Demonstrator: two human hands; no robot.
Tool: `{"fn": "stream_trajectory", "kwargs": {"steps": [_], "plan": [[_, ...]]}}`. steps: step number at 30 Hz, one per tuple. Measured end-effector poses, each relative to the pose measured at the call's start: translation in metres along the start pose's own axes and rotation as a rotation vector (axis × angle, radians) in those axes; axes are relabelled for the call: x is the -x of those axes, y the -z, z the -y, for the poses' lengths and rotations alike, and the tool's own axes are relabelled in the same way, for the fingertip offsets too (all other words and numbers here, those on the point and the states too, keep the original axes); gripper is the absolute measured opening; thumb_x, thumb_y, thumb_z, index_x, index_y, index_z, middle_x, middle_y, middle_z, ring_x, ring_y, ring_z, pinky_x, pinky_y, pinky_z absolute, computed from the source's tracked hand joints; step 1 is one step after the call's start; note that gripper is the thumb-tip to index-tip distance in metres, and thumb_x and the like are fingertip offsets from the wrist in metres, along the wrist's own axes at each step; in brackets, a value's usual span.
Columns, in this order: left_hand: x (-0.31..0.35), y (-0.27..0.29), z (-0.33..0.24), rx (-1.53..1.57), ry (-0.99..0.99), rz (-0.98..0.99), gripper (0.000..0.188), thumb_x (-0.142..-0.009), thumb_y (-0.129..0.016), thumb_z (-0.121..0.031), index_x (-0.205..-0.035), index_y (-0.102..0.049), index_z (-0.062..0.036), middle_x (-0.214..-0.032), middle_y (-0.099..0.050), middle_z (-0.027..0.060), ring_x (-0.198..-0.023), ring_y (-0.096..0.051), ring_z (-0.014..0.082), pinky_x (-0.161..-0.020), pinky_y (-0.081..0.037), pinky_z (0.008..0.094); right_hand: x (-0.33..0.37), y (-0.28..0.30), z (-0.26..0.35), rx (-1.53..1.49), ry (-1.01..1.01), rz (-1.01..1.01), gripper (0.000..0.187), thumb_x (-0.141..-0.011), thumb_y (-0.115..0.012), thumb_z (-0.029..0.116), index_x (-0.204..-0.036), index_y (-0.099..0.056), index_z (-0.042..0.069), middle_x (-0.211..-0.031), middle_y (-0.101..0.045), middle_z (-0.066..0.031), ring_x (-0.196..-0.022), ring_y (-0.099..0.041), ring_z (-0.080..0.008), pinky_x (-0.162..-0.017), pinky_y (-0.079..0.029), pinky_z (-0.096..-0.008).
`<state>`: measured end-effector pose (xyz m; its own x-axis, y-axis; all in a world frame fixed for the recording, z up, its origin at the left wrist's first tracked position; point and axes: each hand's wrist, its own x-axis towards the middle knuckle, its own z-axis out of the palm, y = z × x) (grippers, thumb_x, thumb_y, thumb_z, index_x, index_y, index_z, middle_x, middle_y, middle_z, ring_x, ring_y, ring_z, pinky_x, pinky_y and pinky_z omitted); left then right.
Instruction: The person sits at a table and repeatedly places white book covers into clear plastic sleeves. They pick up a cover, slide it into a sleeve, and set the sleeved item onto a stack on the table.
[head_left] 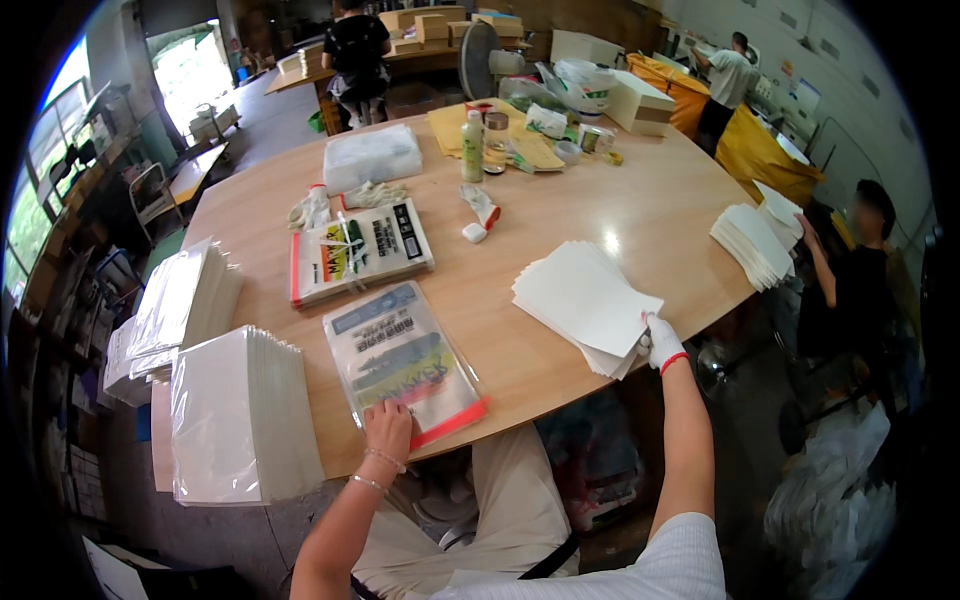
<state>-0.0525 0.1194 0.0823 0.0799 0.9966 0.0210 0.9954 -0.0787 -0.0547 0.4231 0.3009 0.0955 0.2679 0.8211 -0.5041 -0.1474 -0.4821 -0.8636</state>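
At the table's near edge my bare left hand (388, 427) has its fingers bent against the near left corner of a clear printed plastic bag (405, 350). A red strip runs along that bag's near edge. To the right, my right hand (660, 342), in a white glove with a red cuff, grips the near right corner of a white sheet (590, 290) on top of a fanned stack. Its thumb shows above the sheet; the other fingers are partly hidden. Beyond the bag lies a pile of similar printed bags (362, 250).
Tall stacks of white sheets in clear wrap (225, 420) stand at the left edge. Work gloves (312, 207), a wrapped bundle (372, 158), a green bottle (472, 148) and a white box (640, 103) lie farther back. A person (850, 260) sits at right beside a sheet stack (748, 243).
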Motion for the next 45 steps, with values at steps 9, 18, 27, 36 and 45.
{"fn": "stream_trajectory", "kwargs": {"steps": [9,18,27,36,45], "plan": [[-0.011,-0.025,0.044,0.586,0.190,-0.214,0.014,-0.081,-0.045,-0.009,-0.085,-0.058,-0.0033,-0.087,-0.058,0.0161,-0.086,-0.053,0.0339,-0.075,-0.044,0.0419,0.177,-0.046,-0.034,-0.153,0.464,0.271,0.033,-0.087,-0.046,0.013,-0.116,-0.045,-0.002,-0.105,-0.056,-0.0097,-0.093,-0.055,-0.0177,-0.079,-0.046,-0.0296],[0.013,-0.033,0.045,0.378,0.092,-0.549,0.021,-0.076,-0.053,-0.012,-0.094,-0.057,-0.0022,-0.083,-0.060,0.0153,-0.084,-0.056,0.0321,-0.075,-0.046,0.0410,0.268,-0.081,-0.126,-0.378,-0.051,0.521,0.036,-0.083,-0.043,0.007,-0.116,-0.043,-0.004,-0.108,-0.055,-0.0128,-0.096,-0.056,-0.0230,-0.082,-0.046,-0.0329],[0.017,0.001,0.058,1.238,0.436,-0.065,0.022,-0.081,-0.053,-0.016,-0.088,-0.059,0.0041,-0.061,-0.058,0.0129,-0.052,-0.058,0.0194,-0.048,-0.045,0.0326,0.287,-0.106,-0.160,-0.505,-0.059,0.396,0.032,-0.085,-0.042,0.007,-0.117,-0.043,0.001,-0.109,-0.054,-0.0094,-0.095,-0.056,-0.0210,-0.074,-0.051,-0.0316],[0.052,-0.016,-0.011,1.651,0.422,-0.179,0.022,-0.083,-0.050,-0.008,-0.103,-0.051,0.0031,-0.070,-0.061,0.0065,-0.047,-0.057,0.0165,-0.043,-0.045,0.0284,0.312,-0.123,-0.146,-0.457,-0.060,0.315,0.020,-0.089,-0.044,0.015,-0.109,-0.048,0.009,-0.084,-0.057,-0.0035,-0.061,-0.053,-0.0138,-0.049,-0.044,-0.0289],[0.050,-0.145,-0.099,2.528,0.482,0.097,0.030,-0.082,-0.055,-0.013,-0.108,-0.051,-0.0003,-0.100,-0.059,0.0097,-0.091,-0.057,0.0197,-0.078,-0.048,0.0307,0.322,-0.127,-0.153,-0.388,-0.236,0.359,0.014,-0.090,-0.045,0.017,-0.104,-0.049,0.014,-0.074,-0.052,0.0004,-0.049,-0.041,-0.0108,-0.044,-0.038,-0.0256]]}}
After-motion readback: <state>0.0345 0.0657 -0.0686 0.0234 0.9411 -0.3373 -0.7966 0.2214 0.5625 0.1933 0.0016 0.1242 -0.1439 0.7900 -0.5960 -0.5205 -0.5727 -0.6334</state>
